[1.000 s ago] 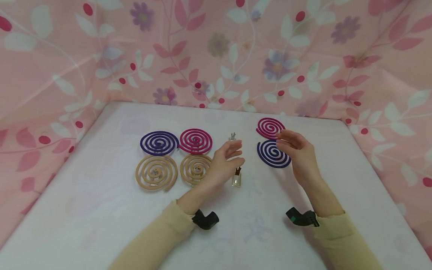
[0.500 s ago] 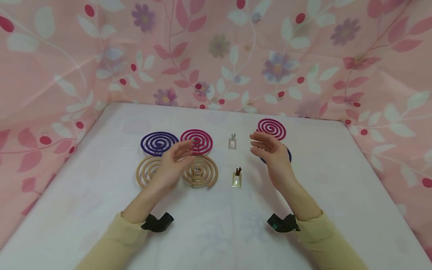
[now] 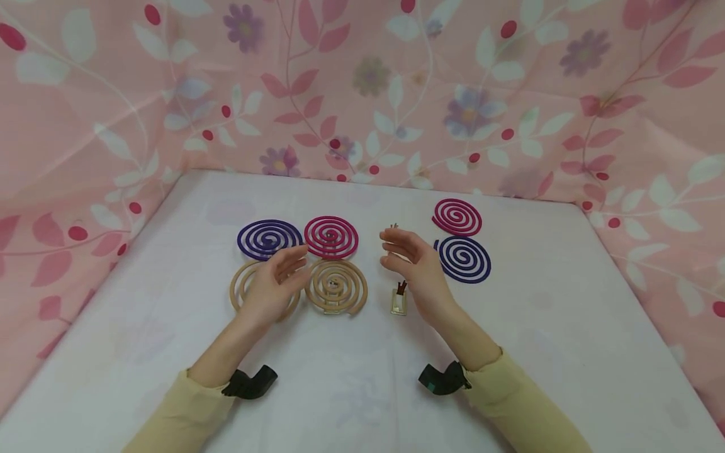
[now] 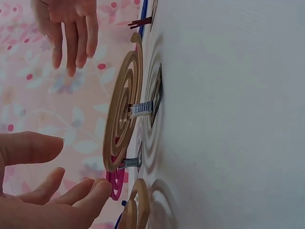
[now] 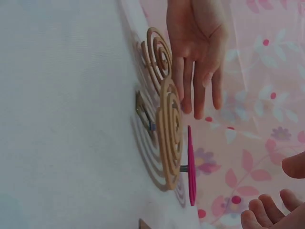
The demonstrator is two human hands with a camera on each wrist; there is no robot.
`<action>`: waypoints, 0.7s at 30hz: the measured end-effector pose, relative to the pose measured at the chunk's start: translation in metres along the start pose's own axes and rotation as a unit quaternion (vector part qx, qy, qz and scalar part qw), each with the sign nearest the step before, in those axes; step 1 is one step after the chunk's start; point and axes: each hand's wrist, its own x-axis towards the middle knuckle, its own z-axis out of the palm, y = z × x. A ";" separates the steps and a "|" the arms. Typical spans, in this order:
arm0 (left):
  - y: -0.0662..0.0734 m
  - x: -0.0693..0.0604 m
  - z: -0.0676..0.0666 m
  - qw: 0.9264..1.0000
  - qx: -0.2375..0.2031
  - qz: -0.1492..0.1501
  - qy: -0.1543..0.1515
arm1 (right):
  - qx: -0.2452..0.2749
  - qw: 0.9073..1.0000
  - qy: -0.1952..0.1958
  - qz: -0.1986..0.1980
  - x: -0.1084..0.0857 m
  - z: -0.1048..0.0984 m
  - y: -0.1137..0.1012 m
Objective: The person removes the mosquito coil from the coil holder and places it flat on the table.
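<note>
Centre left: purple mosquito coil (image 3: 269, 241), left tan coil (image 3: 241, 284) partly behind left hand (image 3: 272, 289); thumb spread from fingers, nothing pinched. Next, magenta coil (image 3: 330, 235), middle tan coil (image 3: 334, 283), perched on metal stands (image 4: 141, 109). Centre: right hand (image 3: 419, 267), fingers relaxed, holding nothing, above brown-pronged stand (image 3: 399, 302). Farther right: second purple coil (image 3: 462, 257), second magenta coil (image 3: 456, 216). Best technique, surely: fingertips clear of rims; perched coils look easily tipped.

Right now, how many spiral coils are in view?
6. Left: purple coil and pink coil at back, left tan coil (partly hidden by left hand) and right tan coil in front. Right: second pink coil, second purple coil.
</note>
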 end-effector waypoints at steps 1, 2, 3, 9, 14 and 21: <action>-0.001 0.000 0.000 1.000 -0.004 0.000 0.003 | -0.002 1.000 -0.002 0.005 -0.001 0.001 0.002; -0.001 0.000 0.000 1.000 -0.007 0.001 0.006 | -0.004 1.000 -0.003 0.009 -0.001 0.002 0.005; -0.002 0.000 0.001 1.000 -0.008 -0.001 0.007 | -0.004 1.000 -0.004 0.013 -0.002 0.003 0.007; -0.007 -0.002 0.002 1.000 0.010 -0.002 0.008 | -0.006 0.999 -0.025 0.028 -0.004 0.013 0.019; -0.009 -0.004 0.005 1.000 0.000 -0.007 0.000 | -0.011 0.999 -0.022 0.037 -0.004 0.018 0.024; -0.008 -0.005 0.008 1.000 -0.007 -0.013 -0.007 | -0.011 0.998 -0.033 0.058 -0.005 0.022 0.032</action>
